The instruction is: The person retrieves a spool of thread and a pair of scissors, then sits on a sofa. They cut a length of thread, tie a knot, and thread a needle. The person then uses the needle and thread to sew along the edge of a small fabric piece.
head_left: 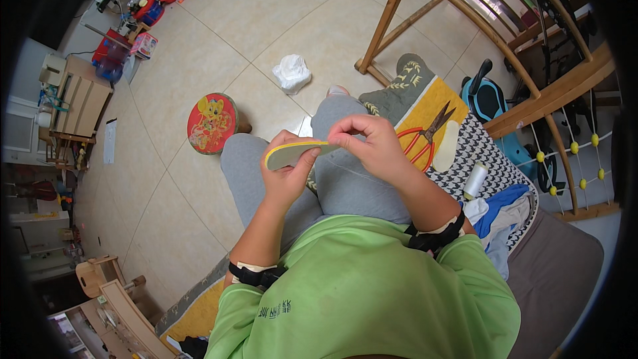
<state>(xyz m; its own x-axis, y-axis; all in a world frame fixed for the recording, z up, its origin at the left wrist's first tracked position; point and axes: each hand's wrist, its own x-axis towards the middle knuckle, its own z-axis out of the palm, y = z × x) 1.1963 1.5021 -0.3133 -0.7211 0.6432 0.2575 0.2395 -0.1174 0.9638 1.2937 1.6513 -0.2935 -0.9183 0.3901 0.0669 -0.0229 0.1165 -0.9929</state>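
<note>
In front of my lap I see a thin insole [289,154] with a yellow edge and a grey-green face, tilted nearly edge-on. My left hand [287,172] grips it, thumb on the near face and fingers behind. At its right end, my right hand [366,144] pinches the tip between thumb and forefinger. Whether a needle or thread is in that pinch is too small to tell. To the right of my thigh lie scissors [426,134] with orange-red handles, blades apart. Beside them rests a pale insole-shaped piece [446,146]. A spool of white thread [475,181] is farther right.
Blue and grey cloths [501,207] lie on the houndstooth fabric [473,147]. A wooden frame [553,104] with beaded cords stands at the right, near a blue ride-on toy [491,99]. On the tiled floor are a red round stool [213,123] and a crumpled white bundle [292,74].
</note>
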